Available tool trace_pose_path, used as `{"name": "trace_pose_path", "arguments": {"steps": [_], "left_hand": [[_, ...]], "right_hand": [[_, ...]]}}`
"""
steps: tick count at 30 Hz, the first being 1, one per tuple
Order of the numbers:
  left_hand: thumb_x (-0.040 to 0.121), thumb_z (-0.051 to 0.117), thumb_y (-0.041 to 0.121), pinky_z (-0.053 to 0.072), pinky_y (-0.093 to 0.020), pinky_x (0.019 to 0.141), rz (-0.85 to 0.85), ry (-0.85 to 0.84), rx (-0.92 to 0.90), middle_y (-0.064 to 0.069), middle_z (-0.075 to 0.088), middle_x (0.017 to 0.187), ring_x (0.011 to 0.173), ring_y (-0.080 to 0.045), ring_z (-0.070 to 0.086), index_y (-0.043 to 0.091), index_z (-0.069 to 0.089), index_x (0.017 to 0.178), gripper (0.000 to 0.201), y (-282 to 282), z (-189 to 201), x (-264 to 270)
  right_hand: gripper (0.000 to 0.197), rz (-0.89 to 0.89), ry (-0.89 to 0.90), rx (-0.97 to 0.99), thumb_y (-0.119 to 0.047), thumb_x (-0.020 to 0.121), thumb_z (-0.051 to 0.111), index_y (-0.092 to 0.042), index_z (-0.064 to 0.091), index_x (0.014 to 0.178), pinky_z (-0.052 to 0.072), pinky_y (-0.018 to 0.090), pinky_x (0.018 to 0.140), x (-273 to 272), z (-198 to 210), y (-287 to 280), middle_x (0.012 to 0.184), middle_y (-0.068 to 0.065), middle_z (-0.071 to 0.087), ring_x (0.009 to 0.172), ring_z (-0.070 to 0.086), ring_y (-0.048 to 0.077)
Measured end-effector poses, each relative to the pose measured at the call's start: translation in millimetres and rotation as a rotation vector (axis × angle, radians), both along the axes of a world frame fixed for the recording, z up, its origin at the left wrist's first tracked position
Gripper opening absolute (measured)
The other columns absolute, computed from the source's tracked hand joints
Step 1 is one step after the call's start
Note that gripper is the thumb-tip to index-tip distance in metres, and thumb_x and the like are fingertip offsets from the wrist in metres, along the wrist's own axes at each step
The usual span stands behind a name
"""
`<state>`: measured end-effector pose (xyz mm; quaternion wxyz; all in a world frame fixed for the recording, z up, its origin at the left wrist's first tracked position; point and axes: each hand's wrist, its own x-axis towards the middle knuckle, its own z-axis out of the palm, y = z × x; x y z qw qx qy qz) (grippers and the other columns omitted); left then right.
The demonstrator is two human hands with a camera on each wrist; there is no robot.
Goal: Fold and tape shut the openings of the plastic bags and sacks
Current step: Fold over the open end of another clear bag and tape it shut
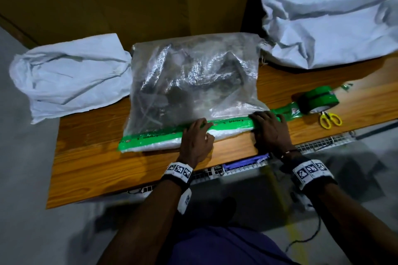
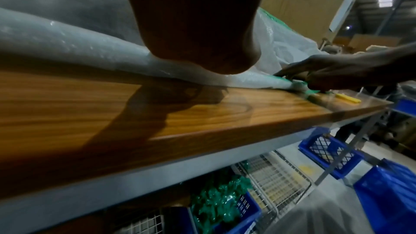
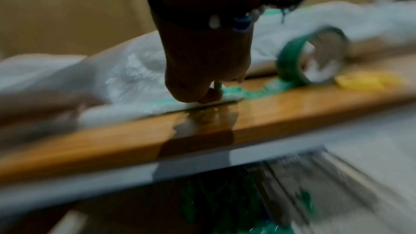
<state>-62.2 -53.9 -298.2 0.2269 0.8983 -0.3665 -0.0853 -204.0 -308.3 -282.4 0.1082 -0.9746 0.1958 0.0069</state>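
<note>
Both hands (image 1: 197, 135) (image 1: 270, 128) flat, apart | pressing green tape (image 1: 228, 123) | clear bag's (image 1: 193, 77) folded near edge

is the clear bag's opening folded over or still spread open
Folded over: the clear bag's near edge is rolled flat, green tape along it, both hands pressing it down.

Bare tabletop (image 1: 90, 157) near-left; tape roll (image 1: 315, 101), scissors (image 1: 329, 119) crowd right.

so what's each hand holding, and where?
Both press the clear woven plastic sack's folded, green-taped edge: left hand mid-edge, right hand at its right end. Neither lifts anything.
</note>
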Motion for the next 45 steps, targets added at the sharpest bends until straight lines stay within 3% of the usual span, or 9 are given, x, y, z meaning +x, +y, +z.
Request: {"name": "trace_pose_path", "arguments": {"steps": [3,6,9,14,20,23,31,36,45], "left_hand": [[0.085,0.05,0.026,0.048,-0.045,0.097,0.005,-0.045,-0.004,-0.006,0.061,0.131,0.12,-0.029,0.056,0.014,0.069,0.127,0.048,-15,6,-4],[0.087,0.055,0.02,0.042,-0.046,0.112,-0.157,-0.045,-0.045,-0.012,0.06,0.142,0.13,-0.03,0.053,0.009,0.062,0.139,0.054,-43,8,-13],[0.098,0.046,0.027,0.02,-0.047,0.128,-0.322,-0.023,0.037,-0.004,0.036,0.167,0.155,-0.022,0.028,0.016,0.041,0.159,0.062,-62,-4,-22],[0.101,0.037,0.044,0.007,-0.046,0.13,-0.418,-0.056,0.129,0.005,0.005,0.175,0.161,-0.013,0.001,0.024,0.013,0.168,0.073,-54,-21,-16],[0.1,0.038,0.048,0.019,-0.051,0.126,-0.38,-0.111,0.139,-0.001,0.024,0.172,0.159,-0.021,0.019,0.017,0.034,0.162,0.069,-63,-13,-22],[0.096,0.042,0.044,0.031,-0.053,0.119,-0.365,-0.146,0.13,-0.01,0.044,0.161,0.148,-0.03,0.038,0.011,0.047,0.152,0.066,-82,-7,-25],[0.104,0.035,0.049,0.01,-0.046,0.13,-0.453,-0.11,0.13,-0.006,0.015,0.174,0.161,-0.022,0.01,0.013,0.023,0.165,0.072,-105,-22,-47],[0.104,0.037,0.049,0.01,-0.041,0.13,-0.506,-0.123,0.143,-0.004,0.014,0.174,0.161,-0.019,0.012,0.016,0.018,0.167,0.073,-89,-15,-36],[0.104,0.037,0.055,0.016,-0.041,0.127,-0.33,-0.152,0.205,-0.001,0.014,0.174,0.16,-0.017,0.014,0.014,0.02,0.166,0.076,7,-19,-22]], "right_hand": [[0.069,0.058,-0.1,0.081,-0.024,0.067,0.063,-0.018,0.067,0.135,0.048,0.048,0.098,9,-4,1,0.135,0.008,0.067,0.121,0.063,0.033],[0.066,0.089,-0.191,0.138,-0.015,0.065,0.064,-0.011,0.068,0.13,0.052,0.047,0.094,11,-10,14,0.129,0.012,0.069,0.112,0.065,0.036],[0.063,0.074,-0.197,0.139,-0.014,0.08,0.058,-0.013,0.061,0.142,0.044,0.047,0.107,-2,-20,13,0.146,0.007,0.061,0.133,0.056,0.031],[0.073,0.13,-0.106,0.151,-0.026,0.089,0.046,-0.019,0.039,0.161,0.029,0.048,0.124,-16,-26,2,0.167,0.001,0.038,0.156,0.031,0.021],[0.064,-0.043,-0.252,0.244,-0.022,0.095,0.05,-0.011,0.044,0.158,0.04,0.041,0.113,-20,-4,-1,0.161,0.014,0.045,0.15,0.039,0.03],[0.066,-0.131,-0.168,0.143,-0.037,0.099,0.043,-0.001,0.045,0.155,0.033,0.049,0.123,-15,-19,0,0.161,0.019,0.044,0.152,0.036,0.035],[0.079,-0.013,-0.095,0.118,-0.046,0.097,0.034,-0.001,0.032,0.161,0.027,0.05,0.126,-22,-37,-12,0.168,0.019,0.032,0.157,0.026,0.036],[0.084,0.169,-0.055,0.083,-0.051,0.098,0.041,-0.015,0.012,0.168,0.017,0.046,0.129,-37,-38,-30,0.175,0.015,0.008,0.162,0.007,0.033],[0.084,0.233,-0.085,0.118,-0.049,0.093,0.039,-0.01,0.022,0.166,0.019,0.05,0.128,-42,-30,-37,0.172,0.019,0.016,0.161,0.012,0.036]]}}
